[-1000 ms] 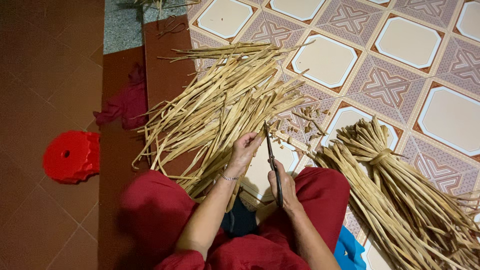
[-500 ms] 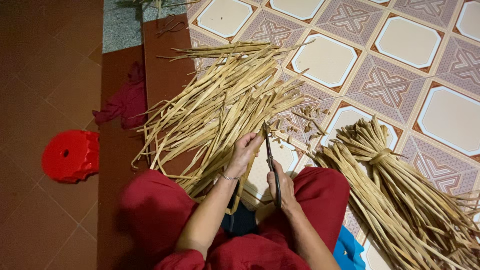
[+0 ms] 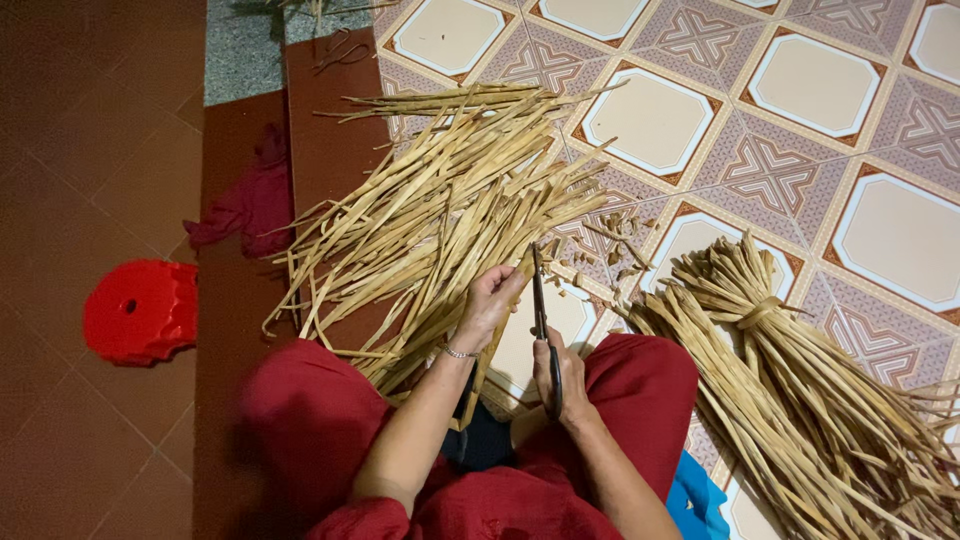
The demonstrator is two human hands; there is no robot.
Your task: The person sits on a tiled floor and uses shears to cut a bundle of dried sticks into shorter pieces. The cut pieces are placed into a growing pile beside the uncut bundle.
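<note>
My left hand [image 3: 490, 305] grips a dried straw strip [image 3: 492, 345] that runs down toward my lap, just beside a big loose pile of straw strips [image 3: 440, 210]. My right hand [image 3: 560, 375] holds dark scissors [image 3: 541, 305], blades pointing up and away, close to the tip of the held strip. Small cut-off bits [image 3: 610, 255] lie scattered on the tile beyond the scissors. I sit on the floor in red trousers [image 3: 320, 420].
A tied bundle of straw strips [image 3: 790, 380] lies to my right on the patterned tile floor [image 3: 820, 90]. A red plastic stool [image 3: 140, 310] and a dark red cloth [image 3: 250, 205] sit to the left. Something blue [image 3: 695, 500] shows under my right leg.
Both hands have stayed in nearly the same place; the scissors and held strip shifted only slightly.
</note>
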